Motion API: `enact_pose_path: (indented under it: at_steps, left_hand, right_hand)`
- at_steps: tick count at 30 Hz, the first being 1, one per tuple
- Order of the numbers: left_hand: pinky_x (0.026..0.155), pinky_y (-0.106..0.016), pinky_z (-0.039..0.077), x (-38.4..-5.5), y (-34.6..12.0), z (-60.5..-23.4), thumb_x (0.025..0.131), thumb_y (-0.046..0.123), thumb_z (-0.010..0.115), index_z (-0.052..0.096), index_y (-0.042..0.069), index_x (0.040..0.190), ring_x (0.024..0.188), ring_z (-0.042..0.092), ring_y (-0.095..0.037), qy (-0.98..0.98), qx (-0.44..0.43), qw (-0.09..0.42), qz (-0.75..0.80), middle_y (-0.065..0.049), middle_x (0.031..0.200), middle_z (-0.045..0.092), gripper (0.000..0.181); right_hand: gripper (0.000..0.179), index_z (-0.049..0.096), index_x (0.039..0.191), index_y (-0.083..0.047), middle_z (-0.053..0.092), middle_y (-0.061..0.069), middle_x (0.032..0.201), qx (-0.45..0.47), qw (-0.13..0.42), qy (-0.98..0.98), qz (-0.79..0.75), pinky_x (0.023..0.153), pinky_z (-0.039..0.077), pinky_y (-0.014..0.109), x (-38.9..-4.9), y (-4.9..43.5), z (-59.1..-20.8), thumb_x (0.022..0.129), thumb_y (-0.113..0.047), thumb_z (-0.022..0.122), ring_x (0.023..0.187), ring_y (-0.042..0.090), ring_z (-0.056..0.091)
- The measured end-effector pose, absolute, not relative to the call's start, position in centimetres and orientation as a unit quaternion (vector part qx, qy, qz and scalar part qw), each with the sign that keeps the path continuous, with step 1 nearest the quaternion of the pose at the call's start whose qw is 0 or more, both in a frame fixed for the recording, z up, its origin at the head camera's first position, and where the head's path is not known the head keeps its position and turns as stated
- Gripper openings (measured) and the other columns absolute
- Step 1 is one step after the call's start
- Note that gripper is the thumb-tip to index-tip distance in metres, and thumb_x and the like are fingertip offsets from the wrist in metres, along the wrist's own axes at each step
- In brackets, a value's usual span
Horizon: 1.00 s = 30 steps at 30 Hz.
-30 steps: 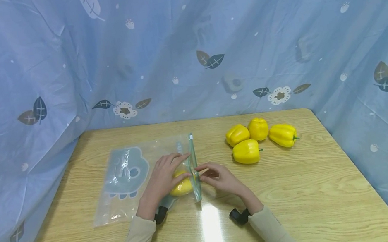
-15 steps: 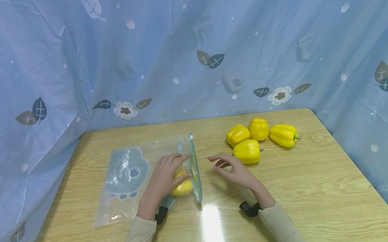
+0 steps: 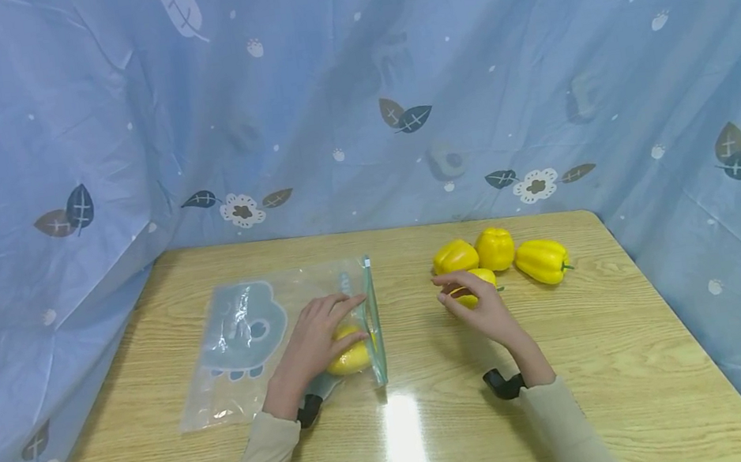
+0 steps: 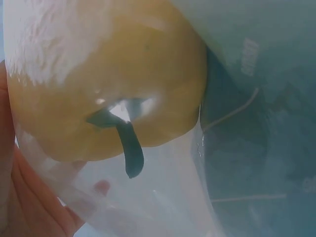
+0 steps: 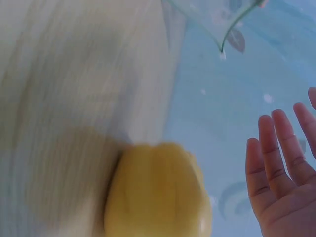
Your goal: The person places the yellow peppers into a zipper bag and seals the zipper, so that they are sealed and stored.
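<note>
A clear zip bag point(image 3: 306, 280) with a printed animal figure lies on the table's left half, its green-edged mouth facing right. Inside it, near the mouth, is a yellow bell pepper point(image 3: 352, 358); the left wrist view shows this pepper point(image 4: 113, 84) and its green stem through the plastic. My left hand point(image 3: 317, 331) lies over the bag and grips it by the mouth edge, which stands slightly raised. To the right, my right hand point(image 3: 487, 313) hovers with fingers apart and nothing held, close to the front loose bell pepper point(image 3: 484, 278), which it partly covers. That pepper point(image 5: 158, 197) appears below the fingers in the right wrist view.
Behind the right hand sit more yellow peppers: one at the left point(image 3: 455, 257), a middle pepper point(image 3: 495, 248) and one at the right point(image 3: 543, 261). A blue patterned curtain point(image 3: 335, 92) encloses the wooden table point(image 3: 619, 353) at the back and sides.
My right hand has left the bag's mouth and moved right, to the front loose pepper. The left hand and the bag have stayed in place.
</note>
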State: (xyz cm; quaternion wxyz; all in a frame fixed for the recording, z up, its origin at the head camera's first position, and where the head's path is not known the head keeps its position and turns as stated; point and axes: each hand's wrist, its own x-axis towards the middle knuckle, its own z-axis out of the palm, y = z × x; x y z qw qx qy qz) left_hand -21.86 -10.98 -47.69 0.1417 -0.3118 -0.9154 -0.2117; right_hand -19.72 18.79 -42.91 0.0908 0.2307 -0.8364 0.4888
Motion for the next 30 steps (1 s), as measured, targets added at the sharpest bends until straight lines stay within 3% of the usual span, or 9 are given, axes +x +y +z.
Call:
enact_pose_path:
  at_steps: [7, 13, 23, 26, 30]
  left_hand:
    - [0.102, -0.047, 0.036, -21.9, -10.9, -47.7, 0.085, 0.051, 0.059, 0.047, 0.027, 0.136, 0.117, 0.047, -0.024, -0.916, -0.311, 0.140, -0.212, -0.002, 0.127, 0.053, 0.058]
    - [0.104, -0.046, 0.034, -21.8, -10.9, -47.7, 0.085, 0.052, 0.057, 0.045, 0.028, 0.137, 0.119, 0.046, -0.024, -0.921, -0.304, 0.128, -0.209, -0.002, 0.129, 0.052, 0.059]
    - [0.105, -0.047, 0.033, -21.7, -10.9, -47.7, 0.085, 0.053, 0.056, 0.044, 0.029, 0.138, 0.121, 0.045, -0.024, -0.922, -0.302, 0.120, -0.211, -0.002, 0.130, 0.051, 0.059]
    - [0.105, -0.046, 0.033, -21.7, -10.9, -47.6, 0.085, 0.053, 0.057, 0.045, 0.029, 0.138, 0.121, 0.045, -0.024, -0.922, -0.303, 0.122, -0.210, -0.002, 0.130, 0.051, 0.059]
    - [0.105, -0.047, 0.033, -21.7, -10.9, -47.6, 0.085, 0.053, 0.057, 0.044, 0.030, 0.138, 0.120, 0.046, -0.024, -0.923, -0.301, 0.122, -0.209, -0.001, 0.129, 0.052, 0.059]
  right_hand:
    - [0.026, 0.061, 0.114, 0.002, 0.061, 0.021, 0.111, 0.217, 0.138, -0.841, 0.476, 0.081, 0.051, 0.047, -20.1, 21.1, -42.6, 0.089, 0.000, 0.059, 0.094, 0.026, 0.058]
    - [0.025, 0.061, 0.113, 0.003, 0.061, 0.023, 0.109, 0.219, 0.170, -0.841, 0.465, 0.079, 0.049, 0.051, -20.3, 22.9, -42.6, 0.087, 0.002, 0.060, 0.093, 0.035, 0.057]
    - [0.025, 0.061, 0.112, 0.006, 0.062, 0.020, 0.107, 0.178, 0.198, -0.847, 0.459, 0.085, 0.049, 0.031, -20.5, 25.9, -43.4, 0.087, 0.001, 0.060, 0.092, 0.030, 0.056]
    - [0.025, 0.062, 0.112, 0.005, 0.061, 0.020, 0.107, 0.156, 0.204, -0.851, 0.458, 0.087, 0.046, 0.021, -20.5, 26.5, -43.4, 0.088, 0.000, 0.060, 0.094, 0.030, 0.056]
    - [0.024, 0.063, 0.111, 0.003, 0.062, 0.019, 0.108, 0.127, 0.215, -0.856, 0.452, 0.087, 0.041, 0.016, -20.5, 27.3, -43.3, 0.088, -0.002, 0.061, 0.096, 0.022, 0.056]
